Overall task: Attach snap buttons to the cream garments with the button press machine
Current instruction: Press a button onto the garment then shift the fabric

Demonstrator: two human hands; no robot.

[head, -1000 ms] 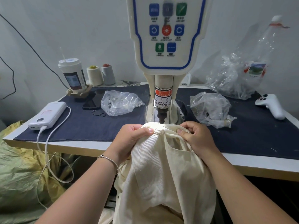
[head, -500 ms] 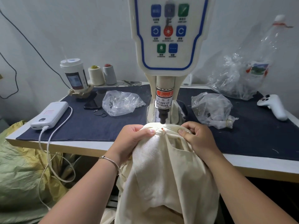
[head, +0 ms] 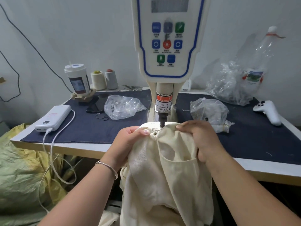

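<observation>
Both hands, left (head: 130, 137) and right (head: 200, 137), pinch the soft, limp garment (head: 162, 176) taut beside the punch (head: 162, 119); hold its edge near the snap (head: 154, 132), fingers clear.

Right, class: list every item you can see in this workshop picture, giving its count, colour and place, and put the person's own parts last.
Button press machine: one, cream with blue trim, centre of table.
Cream garment: one, under the press head, hanging off the table's front edge.
Snap button: one, dark metal, on the garment's top edge.
Table cloth: one, dark blue, over the table.
Power bank: one, white, left, with cable.
Cup: one, white lid, back left.
Thread cones: two, cream and grey, beside the cup.
Phone: one, black, behind the left bag.
Plastic bags: three, clear, either side of the machine.
Controller: one, white, far right.
Bracelet: one, silver, left wrist.
Left hand: grip on garment.
Right hand: grip on garment.
</observation>
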